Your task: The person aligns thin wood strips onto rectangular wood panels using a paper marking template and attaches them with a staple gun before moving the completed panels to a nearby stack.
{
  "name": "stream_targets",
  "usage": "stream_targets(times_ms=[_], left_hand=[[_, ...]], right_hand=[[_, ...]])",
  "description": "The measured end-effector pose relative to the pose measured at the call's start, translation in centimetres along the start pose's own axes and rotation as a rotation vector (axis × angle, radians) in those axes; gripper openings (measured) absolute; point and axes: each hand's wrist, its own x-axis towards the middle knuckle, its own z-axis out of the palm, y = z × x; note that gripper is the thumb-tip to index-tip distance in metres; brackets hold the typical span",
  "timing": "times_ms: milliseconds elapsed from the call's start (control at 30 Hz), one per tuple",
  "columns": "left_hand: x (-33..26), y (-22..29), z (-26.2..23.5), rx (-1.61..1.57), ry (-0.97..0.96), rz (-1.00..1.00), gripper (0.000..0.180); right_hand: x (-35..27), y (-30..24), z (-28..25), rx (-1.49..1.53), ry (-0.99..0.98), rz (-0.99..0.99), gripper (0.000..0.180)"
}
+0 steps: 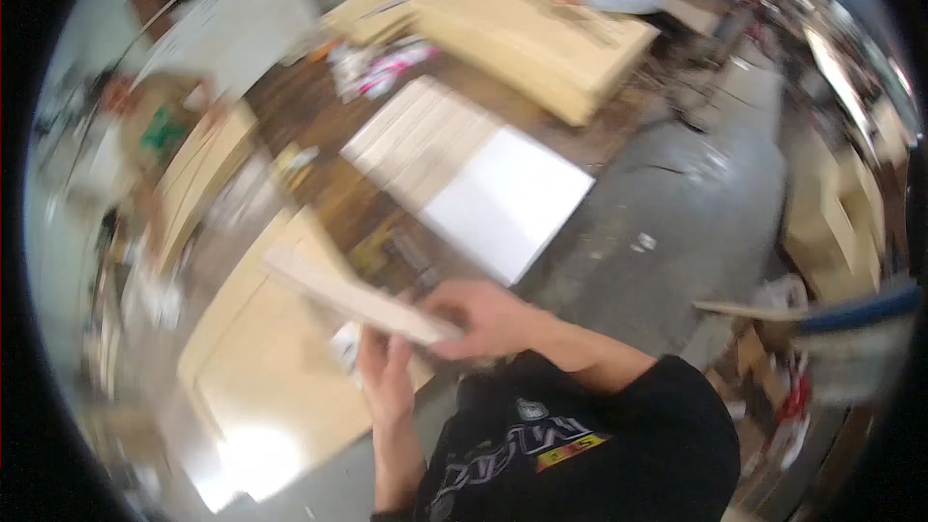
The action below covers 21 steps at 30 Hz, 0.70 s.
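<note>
Your right hand [488, 319] grips a pale wood strip [353, 298] at its four o'clock end; your left hand [387, 377] pinches it from below.

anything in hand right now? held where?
A pale flat wooden strip, blurred. The right hand grips its near end from above; the left hand touches that same end from below. The far end sticks out free to the left.

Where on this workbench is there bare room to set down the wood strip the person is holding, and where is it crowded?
Bare room: the white sheet at the bench's near edge, and the pale plywood panel below the wood strip. Dark benchtop between the slat stack and the wrappers is narrow. Crowded: the far end, piled with large boards.
</note>
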Motion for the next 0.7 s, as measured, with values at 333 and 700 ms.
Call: stream_targets(times_ms=[333,700], left_hand=[[-3.3,7.0,-16.7,0.257,0.332,-0.105,0.066],[-1.6,6.4,-18.6,0.816,0.419,-0.287,0.079]], right_hand=[[13.9,-2.0,12.2,-0.349,0.238,-0.241,0.053],[16.0,-0.8,16.4,-0.696,0.086,0.030,0.065]])
